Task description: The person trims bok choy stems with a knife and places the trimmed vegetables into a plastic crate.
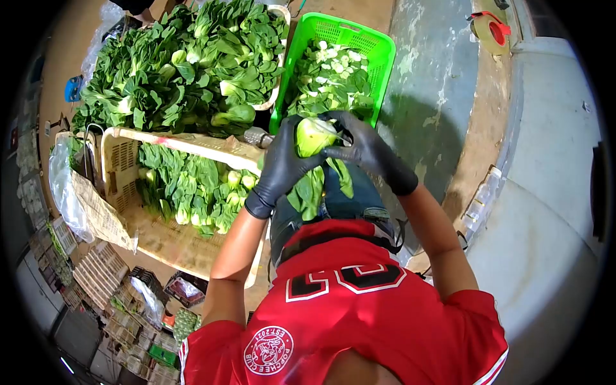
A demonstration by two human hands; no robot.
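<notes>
A head of bok choy [312, 136] is held in front of my body, its pale base up and its leaves hanging down. My left hand [282, 160], in a black glove, is wrapped around its left side. At the base is my right hand [367, 146], also gloved, with the thumb and fingers bent in against the bok choy. A thin, shiny strip shows between the right fingers; I cannot tell whether it is a blade. Just beyond both hands stands a bright green crate [380, 61] holding loose leaves and cut pale stem ends.
A large pile of bok choy [173, 70] lies at the upper left. Below it, a cream plastic crate [186, 247] holds rows of bok choy. A tape roll [491, 31] with a red dispenser sits at the upper right. Crates and bags stand at the lower left.
</notes>
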